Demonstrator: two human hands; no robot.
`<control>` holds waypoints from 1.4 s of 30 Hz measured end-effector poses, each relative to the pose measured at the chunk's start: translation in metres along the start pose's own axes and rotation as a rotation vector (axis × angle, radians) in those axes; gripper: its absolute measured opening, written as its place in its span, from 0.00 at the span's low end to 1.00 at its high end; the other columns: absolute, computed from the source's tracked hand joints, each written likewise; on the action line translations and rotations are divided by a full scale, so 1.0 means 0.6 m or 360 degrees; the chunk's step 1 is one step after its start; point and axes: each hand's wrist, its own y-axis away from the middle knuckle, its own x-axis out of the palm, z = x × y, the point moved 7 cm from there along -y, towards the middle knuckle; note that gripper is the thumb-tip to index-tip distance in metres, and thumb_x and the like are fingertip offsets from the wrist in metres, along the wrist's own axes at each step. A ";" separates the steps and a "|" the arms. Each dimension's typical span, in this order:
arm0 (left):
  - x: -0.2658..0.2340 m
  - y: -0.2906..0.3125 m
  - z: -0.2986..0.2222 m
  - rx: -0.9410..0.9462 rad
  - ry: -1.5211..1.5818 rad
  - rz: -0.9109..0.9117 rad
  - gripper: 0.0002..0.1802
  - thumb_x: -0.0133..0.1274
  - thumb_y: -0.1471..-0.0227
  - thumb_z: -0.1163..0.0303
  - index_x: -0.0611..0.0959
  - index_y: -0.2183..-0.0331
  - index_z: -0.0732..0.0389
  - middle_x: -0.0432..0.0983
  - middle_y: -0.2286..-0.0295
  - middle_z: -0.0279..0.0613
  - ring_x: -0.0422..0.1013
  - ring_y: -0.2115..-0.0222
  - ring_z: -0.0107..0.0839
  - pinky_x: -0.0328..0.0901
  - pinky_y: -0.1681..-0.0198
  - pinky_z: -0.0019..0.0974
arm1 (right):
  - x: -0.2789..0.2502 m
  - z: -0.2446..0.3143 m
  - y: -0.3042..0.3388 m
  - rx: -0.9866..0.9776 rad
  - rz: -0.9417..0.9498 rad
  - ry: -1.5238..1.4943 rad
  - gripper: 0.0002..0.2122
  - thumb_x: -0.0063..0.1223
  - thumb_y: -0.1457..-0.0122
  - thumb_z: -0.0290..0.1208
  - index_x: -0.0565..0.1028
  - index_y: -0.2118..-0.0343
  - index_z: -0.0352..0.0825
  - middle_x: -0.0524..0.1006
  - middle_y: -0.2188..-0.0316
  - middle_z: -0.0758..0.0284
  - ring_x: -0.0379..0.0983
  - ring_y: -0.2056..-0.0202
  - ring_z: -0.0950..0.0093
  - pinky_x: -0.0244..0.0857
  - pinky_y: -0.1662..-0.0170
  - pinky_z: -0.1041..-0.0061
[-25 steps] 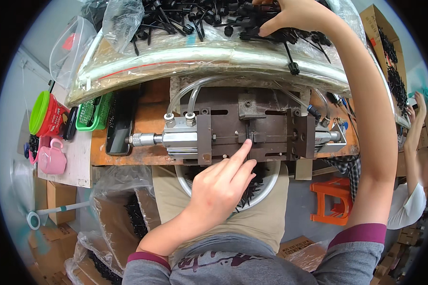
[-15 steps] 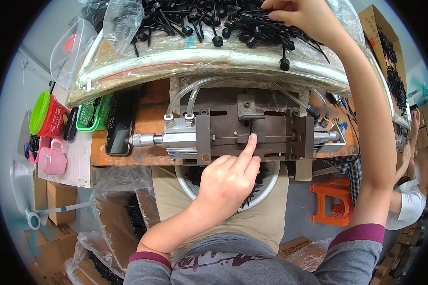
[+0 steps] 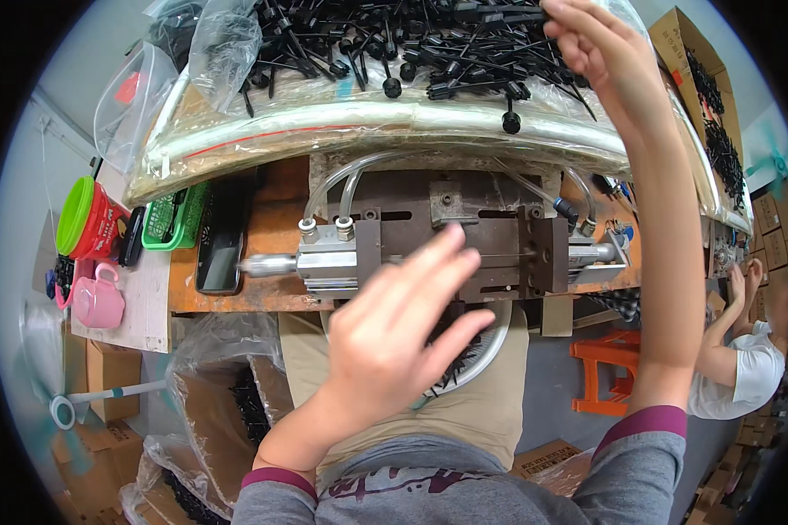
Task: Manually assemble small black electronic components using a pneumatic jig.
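I wear a grey shirt [image 3: 499,490] with a dark maroon print [image 3: 403,480] across its front, short grey sleeves [image 3: 626,477] edged in maroon bands [image 3: 641,423], and plain beige trousers [image 3: 497,394].

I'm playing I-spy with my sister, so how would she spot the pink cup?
Find the wooden table with the metal machine on it. On the pale board at its left stands the pink cup. Its looped handle and pink body set it apart from the red tub beyond.

a pink cup [image 3: 98,302] stands at left, an orange stool [image 3: 606,348] at right.
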 end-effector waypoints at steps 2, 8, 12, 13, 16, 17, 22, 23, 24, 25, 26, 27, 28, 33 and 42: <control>-0.035 -0.022 -0.002 0.0066 -0.0100 -0.0224 0.34 0.71 0.60 0.71 0.79 0.49 0.65 0.74 0.46 0.53 0.74 0.52 0.42 0.69 0.51 0.39 | 0.047 0.031 0.074 -0.0095 0.0182 0.0209 0.10 0.62 0.42 0.33 0.81 0.63 0.32 0.80 0.74 0.71 0.71 0.78 0.88 0.60 0.76 0.87; 0.015 -0.004 0.012 -0.0236 0.0014 0.0401 0.10 0.55 0.41 0.72 0.77 0.60 0.67 0.81 0.68 0.46 0.80 0.68 0.36 0.73 0.65 0.35 | 0.165 0.027 0.269 0.0428 0.0570 -0.0047 0.10 0.64 0.44 0.21 0.78 0.59 0.29 0.79 0.75 0.70 0.73 0.75 0.87 0.65 0.74 0.88; 0.037 0.026 0.031 -0.0909 0.1345 0.0371 0.15 0.40 0.30 0.65 0.76 0.62 0.65 0.80 0.67 0.42 0.80 0.67 0.29 0.73 0.64 0.31 | 0.152 0.047 0.323 -0.0402 0.0381 0.0435 0.24 0.69 0.53 0.20 0.76 0.51 0.28 0.80 0.68 0.63 0.76 0.71 0.76 0.72 0.68 0.79; 0.042 0.032 0.032 -0.0932 0.1425 0.0349 0.15 0.39 0.29 0.64 0.76 0.61 0.65 0.80 0.67 0.42 0.79 0.67 0.28 0.72 0.64 0.31 | 0.164 0.058 0.342 -0.0763 0.0532 0.0633 0.26 0.70 0.57 0.21 0.76 0.51 0.29 0.80 0.67 0.62 0.77 0.71 0.72 0.71 0.67 0.75; 0.068 0.052 0.032 -0.0883 0.1430 0.0315 0.16 0.37 0.28 0.63 0.75 0.59 0.64 0.77 0.67 0.39 0.73 0.66 0.22 0.69 0.62 0.29 | 0.165 0.036 0.386 -0.0750 0.0344 0.0821 0.24 0.70 0.62 0.23 0.80 0.57 0.29 0.78 0.67 0.63 0.74 0.71 0.68 0.66 0.70 0.72; 0.074 0.059 0.030 -0.0918 0.1475 0.0305 0.16 0.37 0.28 0.63 0.75 0.59 0.64 0.77 0.67 0.38 0.73 0.66 0.21 0.69 0.62 0.28 | 0.159 0.032 0.396 -0.0787 0.0286 0.0860 0.23 0.70 0.63 0.22 0.81 0.58 0.29 0.78 0.67 0.64 0.74 0.70 0.68 0.66 0.70 0.72; 0.090 0.081 0.028 -0.1025 0.1567 0.0309 0.16 0.37 0.29 0.63 0.75 0.59 0.64 0.76 0.68 0.35 0.71 0.66 0.19 0.67 0.62 0.27 | 0.154 0.027 0.420 -0.0664 0.0185 0.0920 0.23 0.71 0.65 0.22 0.83 0.60 0.32 0.78 0.62 0.64 0.75 0.67 0.69 0.69 0.68 0.74; 0.091 0.082 0.029 -0.1007 0.1516 0.0333 0.16 0.37 0.29 0.63 0.75 0.60 0.64 0.75 0.68 0.34 0.71 0.66 0.19 0.67 0.62 0.27 | 0.152 0.025 0.424 -0.0681 0.0163 0.0948 0.23 0.71 0.65 0.22 0.83 0.60 0.33 0.77 0.61 0.64 0.75 0.67 0.70 0.69 0.67 0.74; 0.097 0.086 0.031 -0.1019 0.1528 0.0395 0.16 0.37 0.28 0.63 0.75 0.60 0.63 0.75 0.67 0.34 0.70 0.65 0.19 0.66 0.61 0.27 | 0.151 0.022 0.427 -0.0664 0.0166 0.0922 0.22 0.71 0.65 0.21 0.83 0.61 0.33 0.77 0.60 0.63 0.75 0.67 0.70 0.70 0.67 0.75; 0.099 0.092 0.036 -0.1031 0.1539 0.0455 0.16 0.36 0.28 0.63 0.75 0.60 0.63 0.74 0.66 0.33 0.69 0.64 0.19 0.66 0.59 0.27 | 0.150 0.020 0.431 -0.0646 0.0169 0.0895 0.21 0.70 0.65 0.20 0.83 0.61 0.33 0.77 0.60 0.63 0.75 0.66 0.70 0.70 0.66 0.75; 0.103 0.096 0.037 -0.1043 0.1549 0.0515 0.16 0.36 0.28 0.63 0.75 0.60 0.63 0.73 0.65 0.33 0.68 0.63 0.19 0.65 0.58 0.27 | 0.150 0.018 0.433 -0.0630 0.0173 0.0868 0.20 0.70 0.65 0.19 0.83 0.62 0.33 0.77 0.59 0.62 0.75 0.66 0.70 0.71 0.65 0.75; 0.099 0.094 0.037 -0.1056 0.1469 0.0494 0.14 0.38 0.29 0.65 0.75 0.59 0.64 0.75 0.66 0.36 0.71 0.64 0.23 0.67 0.60 0.29 | 0.150 0.016 0.432 -0.0610 0.0177 0.0825 0.20 0.69 0.64 0.18 0.83 0.62 0.32 0.77 0.58 0.61 0.76 0.65 0.69 0.71 0.65 0.74; 0.094 0.090 0.035 -0.1069 0.1388 0.0472 0.12 0.40 0.30 0.68 0.76 0.59 0.65 0.77 0.67 0.39 0.74 0.65 0.26 0.69 0.63 0.32 | 0.152 0.013 0.430 -0.0592 0.0181 0.0782 0.19 0.68 0.63 0.17 0.83 0.63 0.31 0.77 0.58 0.61 0.76 0.65 0.68 0.72 0.64 0.73; 0.047 0.074 0.040 -0.0515 0.0283 0.0162 0.09 0.49 0.39 0.80 0.77 0.56 0.68 0.78 0.69 0.47 0.78 0.68 0.36 0.72 0.65 0.35 | 0.152 -0.022 0.409 -0.0417 0.0251 0.0849 0.14 0.62 0.57 0.13 0.76 0.64 0.28 0.76 0.50 0.53 0.78 0.63 0.64 0.74 0.58 0.69; 0.022 0.092 0.044 -0.1194 0.1515 0.0389 0.35 0.51 0.45 0.78 0.61 0.37 0.69 0.70 0.60 0.40 0.66 0.60 0.27 0.65 0.58 0.31 | 0.199 -0.032 0.397 -0.0507 0.0503 0.1545 0.10 0.58 0.55 0.25 0.74 0.68 0.32 0.78 0.49 0.54 0.75 0.74 0.74 0.70 0.69 0.76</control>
